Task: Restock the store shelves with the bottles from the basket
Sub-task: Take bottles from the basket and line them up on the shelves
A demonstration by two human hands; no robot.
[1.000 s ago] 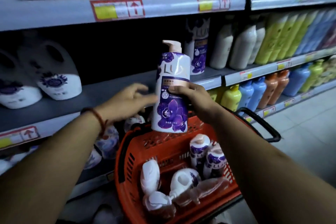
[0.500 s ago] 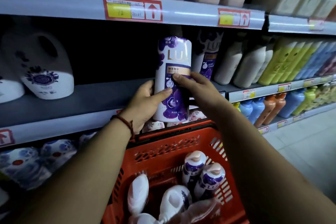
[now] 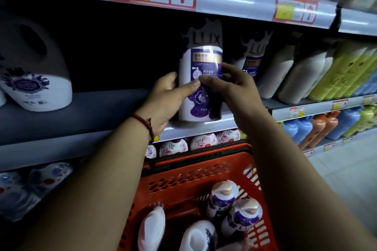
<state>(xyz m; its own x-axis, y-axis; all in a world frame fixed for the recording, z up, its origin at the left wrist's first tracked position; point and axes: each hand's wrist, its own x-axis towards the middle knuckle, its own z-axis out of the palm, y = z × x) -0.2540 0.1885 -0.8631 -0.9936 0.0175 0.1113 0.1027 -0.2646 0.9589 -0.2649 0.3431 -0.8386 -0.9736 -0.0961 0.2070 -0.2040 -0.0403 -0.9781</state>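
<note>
Head view: the purple-label bottle [image 3: 199, 85] stands at the front edge of the middle shelf [image 3: 102, 108], beside a matching bottle [image 3: 254, 57]. At least four bottles remain in the red basket [image 3: 195, 171]. The left hand [image 3: 165, 100] wraps its left side; the right hand [image 3: 228, 85] pinches its label face, both arms extended forward.

Both forearms are bare, with no sleeves showing anywhere along them. The left hand [image 3: 167, 100] has a thin red cord bracelet [image 3: 145, 124] at the wrist, its strand twisted and darker toward the underside. The right hand [image 3: 230, 85] wears nothing; its short, unpainted nails show.
</note>
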